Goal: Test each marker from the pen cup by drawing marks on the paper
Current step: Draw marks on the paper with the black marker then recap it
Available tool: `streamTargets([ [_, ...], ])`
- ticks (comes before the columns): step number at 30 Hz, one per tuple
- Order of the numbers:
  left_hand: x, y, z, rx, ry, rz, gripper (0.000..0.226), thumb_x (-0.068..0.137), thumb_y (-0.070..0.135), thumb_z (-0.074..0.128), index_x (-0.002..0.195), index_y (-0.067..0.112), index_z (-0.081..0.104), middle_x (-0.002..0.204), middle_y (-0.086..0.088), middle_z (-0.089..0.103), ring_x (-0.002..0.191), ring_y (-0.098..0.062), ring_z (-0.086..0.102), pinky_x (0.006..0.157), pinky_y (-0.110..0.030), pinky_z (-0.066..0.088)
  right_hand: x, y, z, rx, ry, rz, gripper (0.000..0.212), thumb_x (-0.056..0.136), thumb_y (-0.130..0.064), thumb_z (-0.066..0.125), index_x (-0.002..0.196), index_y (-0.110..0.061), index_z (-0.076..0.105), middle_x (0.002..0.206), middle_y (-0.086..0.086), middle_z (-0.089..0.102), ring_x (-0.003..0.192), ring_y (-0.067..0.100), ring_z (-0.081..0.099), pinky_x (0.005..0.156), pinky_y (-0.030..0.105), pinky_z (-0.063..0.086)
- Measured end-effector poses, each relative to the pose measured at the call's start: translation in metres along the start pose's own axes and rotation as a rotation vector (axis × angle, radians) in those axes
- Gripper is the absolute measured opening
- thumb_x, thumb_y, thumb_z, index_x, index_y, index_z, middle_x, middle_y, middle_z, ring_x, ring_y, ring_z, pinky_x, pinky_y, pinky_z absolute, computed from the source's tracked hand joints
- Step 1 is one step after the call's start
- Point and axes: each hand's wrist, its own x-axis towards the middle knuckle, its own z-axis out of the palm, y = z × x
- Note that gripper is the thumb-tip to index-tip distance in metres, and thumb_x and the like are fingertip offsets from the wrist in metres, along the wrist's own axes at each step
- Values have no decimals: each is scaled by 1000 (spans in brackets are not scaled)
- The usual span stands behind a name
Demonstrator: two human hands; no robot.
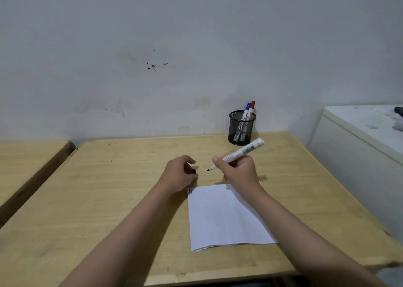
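My right hand (238,170) grips an uncapped white marker (245,151); its dark tip points left, above the table beyond the paper. A little to the left, my left hand (178,173) is curled around the marker's black cap (193,171). The white paper (224,217) lies flat in front of both hands, with small red and dark marks at its far left corner (190,191). At the back of the table a black mesh pen cup (241,127) holds a blue-capped marker (247,110) and a red-capped marker (252,108).
The wooden table (109,195) meets a white wall. A second wooden table (26,160) stands to the left across a gap. A white cabinet (357,143) stands at the right, close to the table's edge.
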Motion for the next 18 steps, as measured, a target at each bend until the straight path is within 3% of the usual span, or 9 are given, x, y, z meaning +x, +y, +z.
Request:
streamTargets([
  [5, -16, -13, -10, -275, -18, -63, 51, 75, 9, 73, 121, 10, 51, 100, -16, 63, 84, -20, 63, 59, -10, 50, -1, 9, 8, -1, -29, 101, 28, 75, -20, 76, 61, -17, 52, 48, -6, 60, 43, 14, 55, 55, 40, 47],
  [10, -45, -19, -20, -208, -88, -46, 46, 60, 27, 85, 100, 20, 63, 94, 3, 64, 79, -9, 59, 63, -11, 47, -4, 18, 24, 73, -78, 199, 27, 74, -8, 74, 63, -15, 50, 57, 2, 65, 52, 16, 62, 55, 33, 52],
  [14, -53, -22, -18, 8, -87, 54, 55, 42, 58, 75, 89, 33, 64, 96, 7, 62, 90, -9, 57, 85, -34, 49, -7, 23, 35, 78, -59, 259, 29, 74, -16, 78, 65, -10, 51, 55, 7, 65, 51, 18, 63, 53, 32, 56],
  [18, -52, -28, -16, 6, -71, 79, 48, 42, 62, 72, 84, 40, 65, 93, 12, 58, 93, -5, 53, 92, -41, 44, -12, 33, 37, 39, 0, 220, 31, 76, -13, 76, 61, -11, 48, 53, 9, 66, 50, 22, 66, 49, 30, 53],
])
